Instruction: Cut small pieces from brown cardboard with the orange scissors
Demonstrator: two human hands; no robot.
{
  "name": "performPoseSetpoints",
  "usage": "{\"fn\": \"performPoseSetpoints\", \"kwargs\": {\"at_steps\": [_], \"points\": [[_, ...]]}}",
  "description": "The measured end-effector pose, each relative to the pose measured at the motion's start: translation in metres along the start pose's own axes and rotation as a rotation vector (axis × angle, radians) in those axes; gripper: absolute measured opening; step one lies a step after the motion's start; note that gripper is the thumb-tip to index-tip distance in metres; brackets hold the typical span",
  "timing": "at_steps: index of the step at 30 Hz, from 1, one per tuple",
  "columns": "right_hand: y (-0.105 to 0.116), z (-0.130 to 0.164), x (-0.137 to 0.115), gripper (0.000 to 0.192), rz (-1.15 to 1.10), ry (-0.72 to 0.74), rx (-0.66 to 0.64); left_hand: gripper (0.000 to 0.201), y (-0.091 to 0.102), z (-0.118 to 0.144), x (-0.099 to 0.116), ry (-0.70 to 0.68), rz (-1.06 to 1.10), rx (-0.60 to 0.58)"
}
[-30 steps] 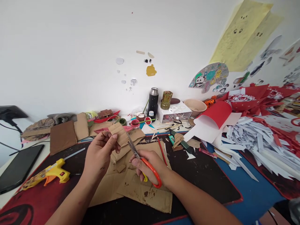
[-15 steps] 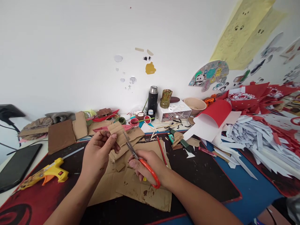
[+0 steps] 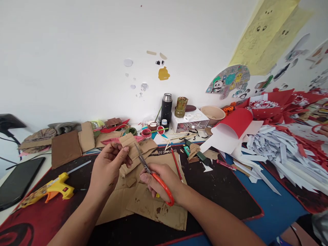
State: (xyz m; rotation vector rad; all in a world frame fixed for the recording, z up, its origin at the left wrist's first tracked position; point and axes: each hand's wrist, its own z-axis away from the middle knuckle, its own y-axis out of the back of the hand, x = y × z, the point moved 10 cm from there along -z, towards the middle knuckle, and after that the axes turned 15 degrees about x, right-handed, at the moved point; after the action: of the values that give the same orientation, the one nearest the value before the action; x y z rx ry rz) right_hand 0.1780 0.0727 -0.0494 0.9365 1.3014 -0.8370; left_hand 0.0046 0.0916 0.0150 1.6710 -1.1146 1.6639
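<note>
Between the thumb and fingers of my left hand [image 3: 109,167] is a small piece of cardboard [image 3: 129,143], held up above the mat. My right hand [image 3: 161,179] grips a pair of scissors [image 3: 164,188] with orange-red handles. The blades point up and to the left, their tips at the right edge of the cardboard piece. Whether they are biting into it, I cannot tell. Below both hands lie larger cardboard sheets [image 3: 164,212] with dark stains, and a small cardboard scrap [image 3: 131,182]. A red pencil-like stick [image 3: 176,164] rests just beyond my right hand.
A yellow glue gun [image 3: 55,189] lies on the left, beside a black phone [image 3: 22,181]. Paint pots [image 3: 146,133], a black thermos [image 3: 166,109] and a white box [image 3: 189,119] line the wall. White paper strips [image 3: 274,147] are heaped at the right, near another person's hand [image 3: 323,130].
Both hands, the cardboard piece and the scissors keep nearly the same position. The view has shifted very slightly, and another person's hand now shows at the far right edge.
</note>
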Motion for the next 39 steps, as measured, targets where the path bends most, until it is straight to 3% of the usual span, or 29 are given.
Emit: {"fn": "performPoseSetpoints", "kwargs": {"at_steps": [11,17,33,39], "points": [[0.0013,-0.0002,-0.0034,0.043,0.045,0.013,0.008,0.039,-0.0045,-0.0021,-0.0092,0.047,0.010,-0.072],[0.0017,-0.0006,-0.0012,0.041,0.051,0.014,0.020,0.035,-0.0040,-0.0006,-0.0054,0.008,-0.003,-0.086],[0.0045,-0.0005,-0.0058,0.037,0.110,0.033,0.036,0.034,-0.0038,-0.0010,-0.0019,-0.018,-0.017,-0.066],[0.0006,0.0000,-0.0028,0.035,0.077,-0.011,0.007,0.039,0.0044,-0.0066,-0.0030,0.050,0.101,0.023]]}}
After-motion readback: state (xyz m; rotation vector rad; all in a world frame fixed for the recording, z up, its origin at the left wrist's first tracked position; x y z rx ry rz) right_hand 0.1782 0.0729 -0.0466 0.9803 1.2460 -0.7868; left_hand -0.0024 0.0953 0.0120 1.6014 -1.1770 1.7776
